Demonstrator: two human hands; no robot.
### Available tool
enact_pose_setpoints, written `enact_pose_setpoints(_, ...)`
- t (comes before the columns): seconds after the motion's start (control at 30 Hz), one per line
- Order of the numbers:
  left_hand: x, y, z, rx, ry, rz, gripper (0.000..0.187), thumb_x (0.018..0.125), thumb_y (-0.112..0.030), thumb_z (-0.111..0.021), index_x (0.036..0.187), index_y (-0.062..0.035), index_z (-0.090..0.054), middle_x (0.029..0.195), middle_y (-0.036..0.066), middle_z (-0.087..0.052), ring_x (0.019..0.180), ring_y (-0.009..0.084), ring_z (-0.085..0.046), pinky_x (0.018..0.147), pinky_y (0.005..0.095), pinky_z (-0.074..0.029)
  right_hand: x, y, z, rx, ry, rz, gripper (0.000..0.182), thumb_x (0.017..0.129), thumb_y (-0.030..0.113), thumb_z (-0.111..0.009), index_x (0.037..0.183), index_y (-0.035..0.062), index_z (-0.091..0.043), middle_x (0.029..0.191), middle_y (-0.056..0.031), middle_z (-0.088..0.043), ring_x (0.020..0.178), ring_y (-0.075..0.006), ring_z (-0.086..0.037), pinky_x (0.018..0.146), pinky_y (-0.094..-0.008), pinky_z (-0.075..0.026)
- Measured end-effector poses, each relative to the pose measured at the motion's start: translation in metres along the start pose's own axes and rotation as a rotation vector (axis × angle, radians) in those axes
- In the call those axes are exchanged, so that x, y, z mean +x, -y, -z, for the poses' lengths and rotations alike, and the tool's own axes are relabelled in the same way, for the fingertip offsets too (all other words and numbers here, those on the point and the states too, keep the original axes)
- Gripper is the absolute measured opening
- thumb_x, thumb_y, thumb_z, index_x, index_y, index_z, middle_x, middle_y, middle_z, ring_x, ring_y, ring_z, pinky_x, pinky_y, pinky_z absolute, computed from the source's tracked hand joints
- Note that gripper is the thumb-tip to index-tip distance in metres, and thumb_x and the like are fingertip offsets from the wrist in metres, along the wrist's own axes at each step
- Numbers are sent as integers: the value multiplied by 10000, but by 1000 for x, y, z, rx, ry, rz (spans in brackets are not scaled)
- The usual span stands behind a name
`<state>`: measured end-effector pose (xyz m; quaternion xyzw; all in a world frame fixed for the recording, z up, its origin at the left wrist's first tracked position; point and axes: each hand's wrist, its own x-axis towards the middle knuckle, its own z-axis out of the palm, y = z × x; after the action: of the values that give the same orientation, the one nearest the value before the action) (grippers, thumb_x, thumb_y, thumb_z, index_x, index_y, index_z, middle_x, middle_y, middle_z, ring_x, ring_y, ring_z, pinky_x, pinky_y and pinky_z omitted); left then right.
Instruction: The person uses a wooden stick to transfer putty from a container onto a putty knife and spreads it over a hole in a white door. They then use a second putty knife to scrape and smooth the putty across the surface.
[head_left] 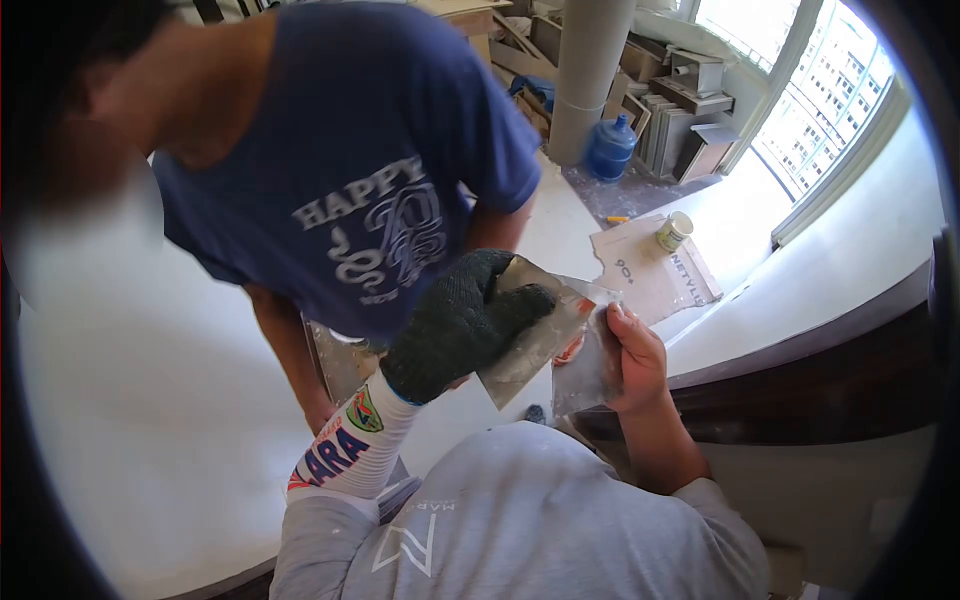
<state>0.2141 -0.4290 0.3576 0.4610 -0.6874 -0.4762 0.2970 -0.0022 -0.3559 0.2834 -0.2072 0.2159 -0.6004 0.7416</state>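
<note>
My left hand (455, 322), in a black knitted glove below a white sleeve, is closed on a flat metal scraper (535, 345), its thumb lying over the face. The scraper is tilted, with a worn reddish mark near its right corner. Bare, my right hand (640, 360) grips a second flat metal scraper (588, 375) by its right edge, thumb at the top. Both blades are held in front of my chest, the left one overlapping the right in this view. Something orange-red (570, 350) shows between them. Any handles are hidden.
A person in a blue T-shirt (370, 180) stands close in front at left. Beyond are a round column (590, 80), a blue water jug (610, 148), stacked boards (665, 130) and a tin (675, 231) on flattened cardboard (650, 265). A dark ledge (820, 385) runs along the right.
</note>
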Motion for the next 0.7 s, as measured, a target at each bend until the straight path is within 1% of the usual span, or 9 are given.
enact_pose_setpoints(0.07,18,6,-8,-3,-3,-44,411,890,-357,-759,1128,-36,-663,961,124,-712,829,186,-685,763,339,-542,10,10,11,38,23,8,422,1069,268,-431,1356,-37,-476,1234,-182,-635,1065,-274,-669,935,-382,-541)
enact_pose_setpoints(0.17,24,2,0,30,35,-48,394,893,-330,-754,1135,-34,-656,971,127,-713,858,199,-691,782,338,-541,17,10,14,15,-36,17,377,1059,265,-459,1294,-17,-539,1180,-156,-672,1021,-254,-686,925,-388,-545)
enact_pose_setpoints(0.3,30,8,5,152,68,-7,346,910,-267,-729,1148,-29,-647,980,134,-710,880,226,-693,805,335,-539,29,19,26,135,105,62,384,1061,268,-452,1313,-13,-519,1212,-168,-658,1065,-260,-672,973,-406,-526)
enact_pose_setpoints(0.37,30,24,8,212,-33,-143,375,891,-216,-739,1185,-7,-634,1053,163,-698,953,239,-688,839,337,-542,39,25,18,78,114,164,389,1063,270,-446,1328,-9,-502,1241,-173,-645,1096,-263,-660,999,-415,-512)
enact_pose_setpoints(0.43,38,43,9,180,-243,-283,392,879,-179,-749,1197,18,-632,1079,180,-702,980,255,-691,878,347,-542,64,20,30,36,-86,221,372,1065,263,-455,1338,13,-488,1254,-146,-624,1116,-253,-641,994,-419,-510)
enact_pose_setpoints(0.53,32,45,9,17,-271,-336,381,893,-84,-683,1246,26,-588,1135,194,-632,996,291,-653,842,359,-536,90,-3,35,25,-270,300,346,1059,260,-492,1324,38,-496,1237,-111,-616,1101,-223,-638,944,-394,-537)
enact_pose_setpoints(0.6,27,52,12,494,-226,-631,360,904,-47,-650,1249,33,-583,1076,195,-625,939,327,-639,818,386,-533,101,-9,34,-6,-283,330,343,1053,257,-516,1322,45,-497,1233,-95,-612,1104,-205,-633,933,-378,-539)
enact_pose_setpoints(0.67,34,59,17,728,-209,-745,358,897,-21,-639,1247,36,-587,1060,196,-630,939,346,-631,828,410,-531,113,-7,18,-43,-310,365,327,1058,252,-500,1302,35,-507,1223,-105,-623,1101,-224,-636,960,-394,-529)
enact_pose_setpoints(0.7,37,62,20,721,-208,-709,365,884,-13,-645,1242,36,-593,1074,197,-638,968,347,-630,850,421,-530,120,-6,13,-59,-326,377,320,1060,249,-492,1292,29,-512,1218,-110,-628,1100,-233,-637,974,-401,-524)
